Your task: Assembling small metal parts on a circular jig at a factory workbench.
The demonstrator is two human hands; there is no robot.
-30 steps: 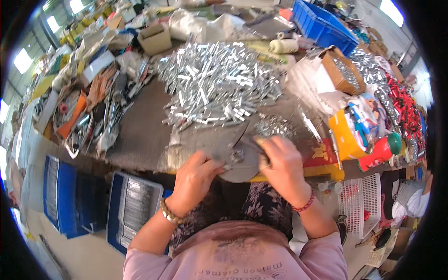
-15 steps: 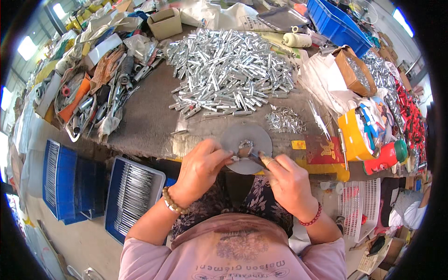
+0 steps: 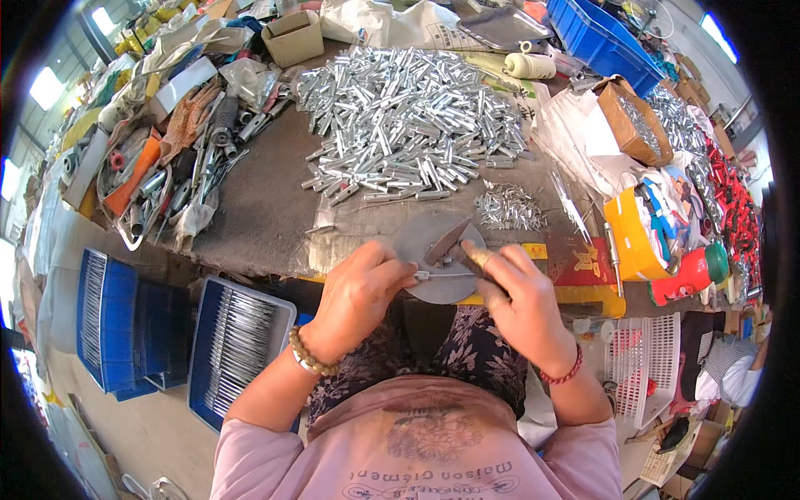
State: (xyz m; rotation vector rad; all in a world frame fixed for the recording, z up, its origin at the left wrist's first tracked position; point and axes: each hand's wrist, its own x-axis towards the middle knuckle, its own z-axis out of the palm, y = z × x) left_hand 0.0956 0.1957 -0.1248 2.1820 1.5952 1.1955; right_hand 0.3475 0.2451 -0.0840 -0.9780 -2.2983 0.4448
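Over a round grey disc (image 3: 446,291) at the table's front edge, my left hand (image 3: 363,287) is closed, thumb and forefinger pinching the end of a slim silver metal piece (image 3: 433,276). From the right, my right hand (image 3: 518,292) is closed round a flat, dark, blade-like tool (image 3: 447,242); its grip end is hidden by the fingers. The blade tilts up and left above the disc, apart from the silver piece. Some tiny metal bits lie on the disc, partly covered. Beyond it is a heap of silver metal tubes (image 3: 408,125), with a small pile of metal pins (image 3: 510,207) on its right.
Tools and rags clutter the table's left, near an orange item (image 3: 133,177). On the right are a yellow box (image 3: 635,237), a red jar (image 3: 687,279) and a brown carton (image 3: 633,125). A blue bin of rods (image 3: 242,350) stands low left, a white basket (image 3: 658,358) low right.
My right hand has lifted the blade-like tool up and away from the silver piece, its tip turning upward. My left hand stays nearly in place, still pinching the piece.
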